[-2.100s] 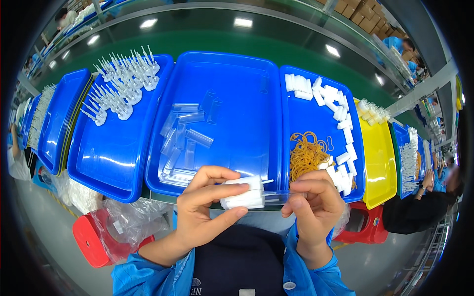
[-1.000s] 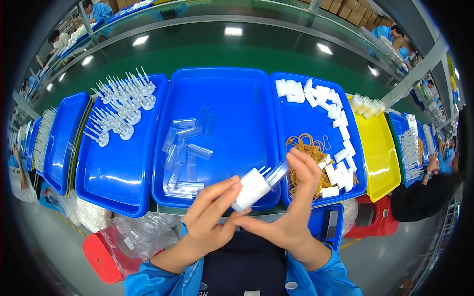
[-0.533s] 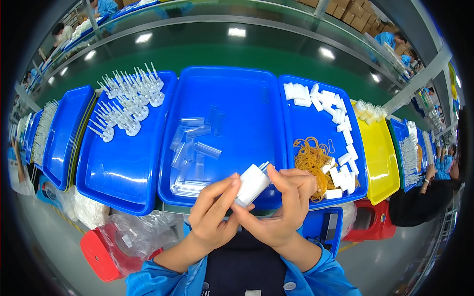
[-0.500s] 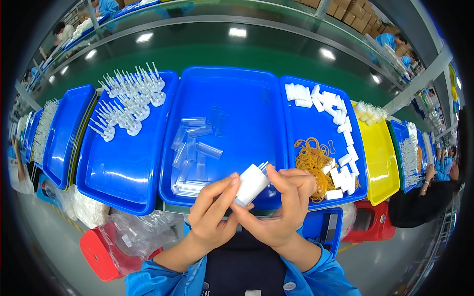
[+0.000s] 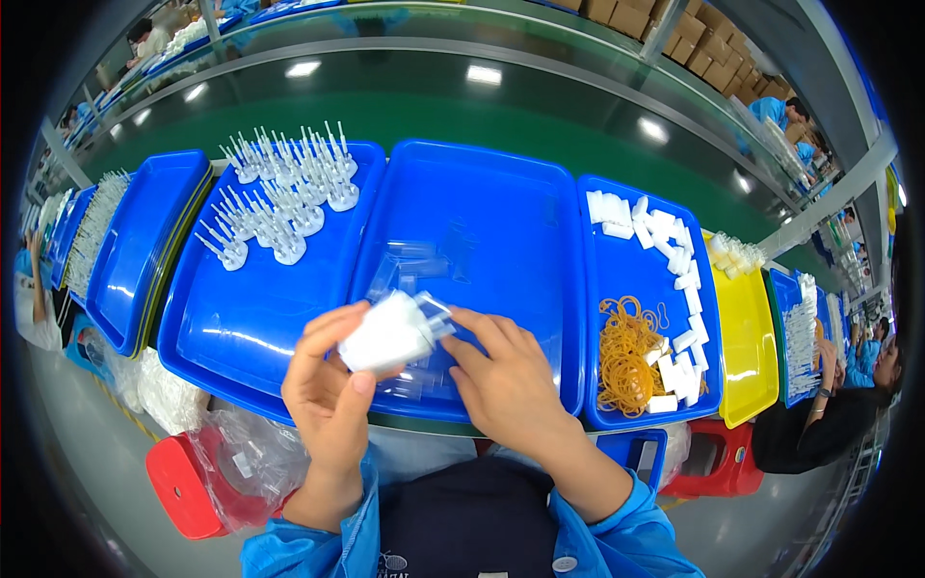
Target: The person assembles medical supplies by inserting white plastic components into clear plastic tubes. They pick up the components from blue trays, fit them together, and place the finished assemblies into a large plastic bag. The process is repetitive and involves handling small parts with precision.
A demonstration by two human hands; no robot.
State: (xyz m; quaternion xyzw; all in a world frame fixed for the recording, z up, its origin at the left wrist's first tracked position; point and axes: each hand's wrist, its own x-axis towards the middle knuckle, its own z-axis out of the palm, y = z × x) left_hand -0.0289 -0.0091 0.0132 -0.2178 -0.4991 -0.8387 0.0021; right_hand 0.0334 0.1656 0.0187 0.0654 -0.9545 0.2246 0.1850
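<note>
My left hand [image 5: 328, 371] is closed round a white block with clear parts [image 5: 390, 332], held tilted above the middle blue tray [image 5: 482, 193]. Motion blur hides the block's details; clear prong-like ends stick out on its right. Close by those ends, my right hand [image 5: 511, 376] has its fingers bent but apart, the fingertips at or touching the clear ends. Beneath the block, several clear plastic tubes [image 5: 409, 260] lie in the tray, partly hidden by my left hand and the block.
White stemmed pieces [image 5: 289, 193] stand in the left blue tray [image 5: 251, 337]. White blocks [image 5: 694, 299] and orange rubber bands [image 5: 626, 361] fill parts of the right blue tray [image 5: 607, 260]. A yellow tray [image 5: 747, 337] adjoins it. Red stools [image 5: 183, 491] stand below, and co-workers sit at both sides.
The white block has moved left and up with my left hand. My right hand's fingers have spread and drawn back from the block's body. The view has shifted slightly.
</note>
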